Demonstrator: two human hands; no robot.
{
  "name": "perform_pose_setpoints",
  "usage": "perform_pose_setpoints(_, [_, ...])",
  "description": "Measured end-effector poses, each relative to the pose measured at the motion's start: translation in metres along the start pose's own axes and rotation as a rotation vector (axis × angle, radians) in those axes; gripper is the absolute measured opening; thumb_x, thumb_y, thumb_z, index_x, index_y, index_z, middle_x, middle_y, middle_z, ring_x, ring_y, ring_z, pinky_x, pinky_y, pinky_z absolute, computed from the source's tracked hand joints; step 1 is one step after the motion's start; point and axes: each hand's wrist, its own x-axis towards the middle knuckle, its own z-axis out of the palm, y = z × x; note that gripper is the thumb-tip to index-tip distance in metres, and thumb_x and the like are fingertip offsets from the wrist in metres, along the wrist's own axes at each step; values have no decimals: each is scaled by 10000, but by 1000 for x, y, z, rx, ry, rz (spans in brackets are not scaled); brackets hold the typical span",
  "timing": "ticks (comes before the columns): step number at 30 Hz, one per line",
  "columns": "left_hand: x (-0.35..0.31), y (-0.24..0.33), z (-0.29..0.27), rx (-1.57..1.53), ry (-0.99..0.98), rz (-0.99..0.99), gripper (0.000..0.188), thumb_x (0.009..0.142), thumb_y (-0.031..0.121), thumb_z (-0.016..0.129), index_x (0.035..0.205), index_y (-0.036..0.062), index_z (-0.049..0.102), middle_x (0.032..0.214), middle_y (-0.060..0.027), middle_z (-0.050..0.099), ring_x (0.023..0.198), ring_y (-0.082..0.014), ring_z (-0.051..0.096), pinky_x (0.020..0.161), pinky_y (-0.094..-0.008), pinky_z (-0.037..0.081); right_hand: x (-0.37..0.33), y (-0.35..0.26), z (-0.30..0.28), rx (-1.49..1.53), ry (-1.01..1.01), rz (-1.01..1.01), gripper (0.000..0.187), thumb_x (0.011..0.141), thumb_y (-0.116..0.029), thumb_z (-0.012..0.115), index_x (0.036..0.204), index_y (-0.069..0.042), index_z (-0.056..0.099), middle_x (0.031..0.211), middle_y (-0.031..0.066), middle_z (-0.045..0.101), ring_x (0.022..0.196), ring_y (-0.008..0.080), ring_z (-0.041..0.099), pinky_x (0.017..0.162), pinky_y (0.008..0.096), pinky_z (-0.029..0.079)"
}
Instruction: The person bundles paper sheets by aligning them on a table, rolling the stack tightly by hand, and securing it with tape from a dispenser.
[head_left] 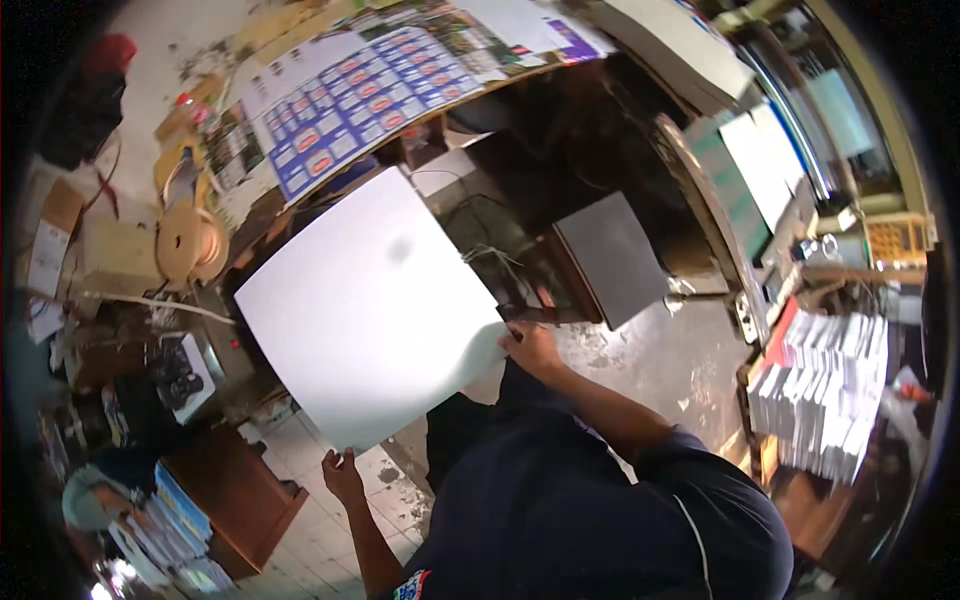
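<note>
A large white sheet (pixel 360 320), like paper or thin card, spreads in front of me, slightly tilted, with a soft shadow along its near right side. My right hand (pixel 532 350) grips its right edge near the corner, thumb on top and the other fingers partly hidden beneath. At the sheet's nearest corner my left hand (pixel 343 478) pinches the edge between thumb and fingers. What lies under the sheet is mostly hidden.
Beyond the sheet, a bench carries blue printed sheets (pixel 370 100). A dark grey board (pixel 612 260) stands to its right. At the far right is a tall paper stack (pixel 825 395). Leftward are a cable spool (pixel 190 245), a brown cabinet (pixel 235 495) and another person (pixel 95 500).
</note>
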Motion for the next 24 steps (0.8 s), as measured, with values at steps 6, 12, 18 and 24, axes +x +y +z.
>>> perform_pose_setpoints(6, [24,-51,0,-104,-90,-66,558,879,299,743,1275,-36,536,1181,-225,635,976,-297,667,739,-372,544,-1,35,12,311,63,75,372,847,-354,720,1059,-48,725,928,174,721,851,276,705,758,399,529])
perform_pose_setpoints(12, [-26,-87,14,-432,9,-391,597,948,334,652,1398,29,404,1164,-148,600,923,-279,633,722,-388,505,12,212,-21,758,256,757,319,891,-348,664,1093,-104,703,928,33,653,799,165,610,696,367,539])
perform_pose_setpoints(18, [-108,-117,26,833,-793,-480,332,926,263,637,1133,3,633,759,-104,647,714,-218,620,710,-346,512,23,332,-111,1178,475,936,685,842,-460,717,1396,-125,494,1466,132,441,1318,318,438,1009,539,410])
perform_pose_setpoints(24, [-207,-9,43,499,-926,-394,336,920,271,640,1132,10,640,787,-111,652,744,-225,624,728,-350,513,93,407,-165,1222,547,1008,806,819,-534,727,1457,-148,421,1538,120,329,1349,350,395,1050,579,348])
